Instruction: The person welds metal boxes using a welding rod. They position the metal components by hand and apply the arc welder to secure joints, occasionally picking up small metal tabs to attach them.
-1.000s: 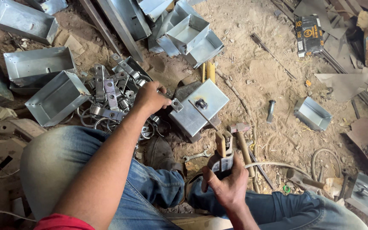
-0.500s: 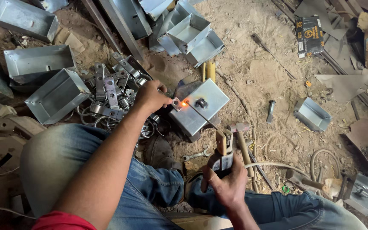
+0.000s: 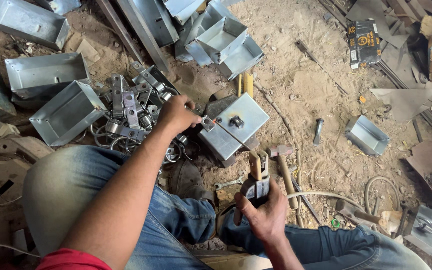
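The person sits on the sandy ground with a galvanised metal box [image 3: 236, 127] lying open side down between the knees. The left hand [image 3: 176, 114] is closed around a small square bracket [image 3: 207, 123], pressing it against the box's near corner. The right hand [image 3: 265, 214] is wrapped fully around an electrode holder [image 3: 256, 182], whose thin welding rod [image 3: 231, 135] slants up to the box top, its tip close to the bracket. Risk assessment: the left fingers sit just beside the rod tip, so an arc or spatter could burn bare skin; a slip of the bracket would misplace the joint. A hammer [image 3: 283, 167] lies just beside the holder, a spanner [image 3: 228, 183] near the knee, and a heap of metal clamps [image 3: 126, 112] lies beside the left wrist.
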